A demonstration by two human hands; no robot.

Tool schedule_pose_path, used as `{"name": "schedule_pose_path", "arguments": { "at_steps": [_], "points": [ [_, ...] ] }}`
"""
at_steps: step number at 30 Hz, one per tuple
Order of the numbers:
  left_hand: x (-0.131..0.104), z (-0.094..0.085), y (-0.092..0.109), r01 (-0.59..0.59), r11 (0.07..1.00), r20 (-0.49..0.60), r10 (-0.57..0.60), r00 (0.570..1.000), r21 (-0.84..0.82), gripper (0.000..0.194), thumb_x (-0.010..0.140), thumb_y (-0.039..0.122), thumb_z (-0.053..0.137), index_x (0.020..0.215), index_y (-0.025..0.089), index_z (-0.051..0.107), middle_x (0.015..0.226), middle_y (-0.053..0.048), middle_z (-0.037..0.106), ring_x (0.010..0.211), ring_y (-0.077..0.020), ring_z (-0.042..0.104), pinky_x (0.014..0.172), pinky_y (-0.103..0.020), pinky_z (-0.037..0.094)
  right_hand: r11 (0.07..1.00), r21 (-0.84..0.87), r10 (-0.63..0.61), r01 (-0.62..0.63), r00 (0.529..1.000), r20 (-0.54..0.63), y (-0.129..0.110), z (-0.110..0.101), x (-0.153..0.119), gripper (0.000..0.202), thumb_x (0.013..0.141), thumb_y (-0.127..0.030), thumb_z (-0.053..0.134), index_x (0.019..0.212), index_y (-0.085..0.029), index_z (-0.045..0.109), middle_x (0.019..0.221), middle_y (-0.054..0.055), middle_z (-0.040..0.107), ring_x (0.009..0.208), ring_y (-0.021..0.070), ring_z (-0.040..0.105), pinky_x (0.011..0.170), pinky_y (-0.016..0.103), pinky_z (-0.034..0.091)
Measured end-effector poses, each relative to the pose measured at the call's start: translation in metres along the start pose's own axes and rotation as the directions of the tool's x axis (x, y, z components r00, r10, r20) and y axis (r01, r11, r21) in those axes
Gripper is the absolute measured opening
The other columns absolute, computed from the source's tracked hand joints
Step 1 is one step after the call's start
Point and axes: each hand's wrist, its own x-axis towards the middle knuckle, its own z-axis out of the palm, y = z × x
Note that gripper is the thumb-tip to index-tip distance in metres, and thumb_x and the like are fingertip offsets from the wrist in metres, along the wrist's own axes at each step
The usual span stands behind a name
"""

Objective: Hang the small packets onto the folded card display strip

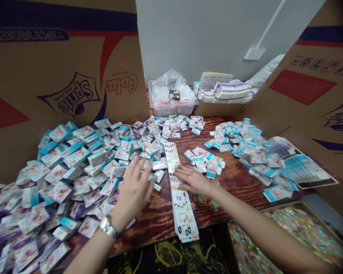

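A long, narrow stack of printed paper strips with coloured nail-like pictures lies lengthwise on the table, its near end over the front edge. My right hand rests on the strips, fingers stretched out across them. To the left, my left hand, with a watch at the wrist, is over the edge of a heap of small boxes. Its fingers are spread and slightly blurred, and I see nothing held in it. A few small packets with colourful contents lie partly hidden under my right forearm.
Large cardboard cartons stand at left and right. At the back are a plastic tub and a box of packs. Flat cartons lie on the right, above a carton of colourful packets.
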Motion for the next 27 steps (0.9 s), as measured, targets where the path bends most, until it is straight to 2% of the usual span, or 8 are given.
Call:
{"name": "schedule_pose_path", "arguments": {
  "at_steps": [6,11,15,20,22,23,25,27],
  "points": [
    [-0.041,0.045,0.045,0.042,0.948,0.260,0.044,0.965,-0.314,0.041,0.088,0.015,0.043,0.129,0.016,0.041,0.127,-0.013,0.054,0.123,-0.0249,0.045,0.100,-0.047,0.043,0.984,0.171,0.085,-0.044,0.967,-0.239,-0.006,0.010,-0.005,0.023,0.089,-0.022,0.052,0.108,-0.022,0.066,0.111,0.008,0.067,0.114,0.0212,0.056,0.097,0.042,0.045],
    [-0.040,0.060,0.053,0.152,0.890,0.263,-0.038,0.964,-0.430,0.045,0.089,0.021,0.044,0.133,0.013,0.034,0.125,-0.017,0.054,0.118,-0.0250,0.050,0.097,-0.046,0.045,0.920,0.367,0.234,-0.141,0.946,-0.224,-0.015,0.003,-0.006,0.022,0.090,-0.028,0.052,0.101,-0.021,0.069,0.110,0.007,0.068,0.107,0.0205,0.061,0.093,0.039,0.047],
    [-0.039,0.067,0.049,0.119,0.919,0.286,-0.007,0.958,-0.377,0.048,0.089,0.029,0.047,0.132,0.010,0.036,0.126,-0.018,0.054,0.121,-0.0279,0.046,0.098,-0.048,0.043,0.879,0.429,0.333,-0.209,0.912,-0.239,-0.019,-0.028,0.002,0.023,0.090,-0.030,0.049,0.098,-0.020,0.068,0.098,0.005,0.071,0.091,0.0194,0.066,0.082,0.034,0.052],
    [-0.033,0.057,0.050,0.208,0.852,0.289,-0.070,0.955,-0.480,0.041,0.089,0.033,0.047,0.126,0.014,0.048,0.126,-0.014,0.054,0.124,-0.0299,0.040,0.103,-0.052,0.033,0.944,0.266,0.320,-0.198,0.754,-0.574,-0.043,-0.099,0.016,0.021,0.092,-0.028,0.048,0.103,-0.019,0.064,0.096,0.005,0.069,0.087,0.0184,0.065,0.078,0.032,0.051],
    [-0.025,0.047,0.054,0.395,0.678,0.322,-0.239,0.916,-0.620,0.037,0.090,0.038,0.045,0.119,0.016,0.055,0.121,-0.013,0.057,0.117,-0.0288,0.047,0.102,-0.049,0.034,0.982,0.150,0.184,-0.114,0.745,-0.641,-0.063,-0.116,0.011,0.020,0.090,-0.023,0.051,0.106,-0.020,0.062,0.099,0.005,0.068,0.091,0.0181,0.063,0.081,0.033,0.050],
    [-0.019,0.042,0.057,0.501,0.508,0.386,-0.321,0.865,-0.700,0.039,0.091,0.042,0.042,0.115,0.016,0.057,0.116,-0.013,0.060,0.111,-0.0282,0.051,0.098,-0.047,0.036,0.996,0.081,0.083,-0.040,0.762,-0.642,-0.073,-0.118,0.006,0.020,0.089,-0.019,0.052,0.107,-0.019,0.061,0.100,0.005,0.068,0.093,0.0178,0.063,0.082,0.033,0.050],
    [-0.008,0.033,0.061,0.610,0.013,0.567,-0.354,0.744,-0.792,0.048,0.091,0.052,0.037,0.113,0.015,0.058,0.107,-0.013,0.063,0.100,-0.0269,0.058,0.091,-0.044,0.042,0.990,-0.038,-0.133,0.137,0.803,-0.580,-0.092,-0.109,-0.007,0.024,0.087,-0.011,0.053,0.109,-0.018,0.060,0.101,0.006,0.068,0.097,0.0172,0.061,0.086,0.033,0.050],
    [0.004,0.027,0.064,0.531,-0.455,0.675,-0.247,0.695,-0.714,0.055,0.089,0.057,0.034,0.116,0.015,0.056,0.105,-0.013,0.065,0.095,-0.0258,0.061,0.087,-0.042,0.044,0.956,-0.094,-0.287,0.277,0.825,-0.487,-0.108,-0.088,-0.023,0.026,0.086,-0.008,0.054,0.110,-0.016,0.060,0.101,0.007,0.068,0.099,0.0170,0.060,0.088,0.034,0.050]
  ]
}}
